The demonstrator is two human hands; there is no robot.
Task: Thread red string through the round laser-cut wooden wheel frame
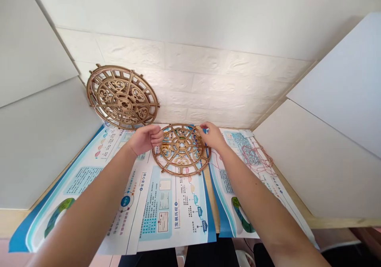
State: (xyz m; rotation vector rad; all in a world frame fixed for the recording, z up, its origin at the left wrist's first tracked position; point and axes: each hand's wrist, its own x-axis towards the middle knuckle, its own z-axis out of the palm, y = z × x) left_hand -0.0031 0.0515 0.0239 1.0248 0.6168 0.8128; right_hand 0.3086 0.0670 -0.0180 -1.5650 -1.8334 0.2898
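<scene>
Openwork wheels, 2: flat wheel (182,144) on printed sheets (160,219), between 2 hands; leaning wheel (124,103) (layered, by its look) against the wall (208,72), left. Wire tangle (257,159): 1, right. Left hand (145,139) curled at rim, grip cannot be told. Right hand (210,135) bent at opposite rim; cannot tell if pinching.

Printed paper sheets (157,235) with blue borders, text and coloured graphics are covering most of the wooden tabletop (212,199). Bare wood is showing in a strip between two sheets and along the edges. A white wall (205,88) with a raised brick pattern is standing behind the tabletop. White panels are flanking it, the left panel (38,148) and right panel (336,171) each showing a seam. Pinkish flooring (102,260) is showing below the front edge.
</scene>
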